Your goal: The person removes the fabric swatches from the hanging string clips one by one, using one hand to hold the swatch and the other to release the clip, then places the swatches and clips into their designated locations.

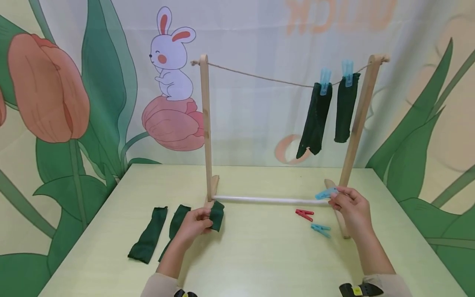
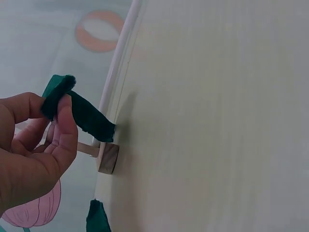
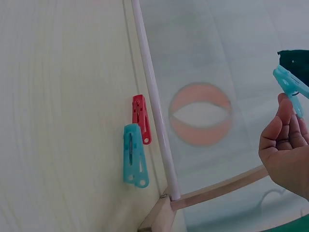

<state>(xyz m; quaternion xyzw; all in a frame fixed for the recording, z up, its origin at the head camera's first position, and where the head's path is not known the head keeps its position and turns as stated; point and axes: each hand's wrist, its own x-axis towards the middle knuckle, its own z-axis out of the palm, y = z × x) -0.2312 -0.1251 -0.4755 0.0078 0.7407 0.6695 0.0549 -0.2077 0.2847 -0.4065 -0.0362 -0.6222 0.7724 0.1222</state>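
My left hand (image 1: 195,224) pinches a strip of dark green cloth (image 1: 217,216) above the table, near the left foot of a small wooden clothesline rack (image 1: 206,123). In the left wrist view the same cloth hangs folded over between thumb and fingers. Over by the right post, my right hand (image 1: 352,206) pinches a light blue clothespin (image 1: 326,193). Two dark green cloths, one on the left (image 1: 315,119) and one on the right (image 1: 346,109), hang from the string (image 1: 259,76), each held by a blue clothespin.
On the table (image 1: 259,255) a red clothespin (image 1: 304,214) and a blue clothespin (image 1: 320,230) lie below the rack's white bar (image 1: 267,199). Flat at the left is a green cloth (image 1: 148,235), with another (image 1: 178,220) partly behind my left hand. A printed curtain hangs behind.
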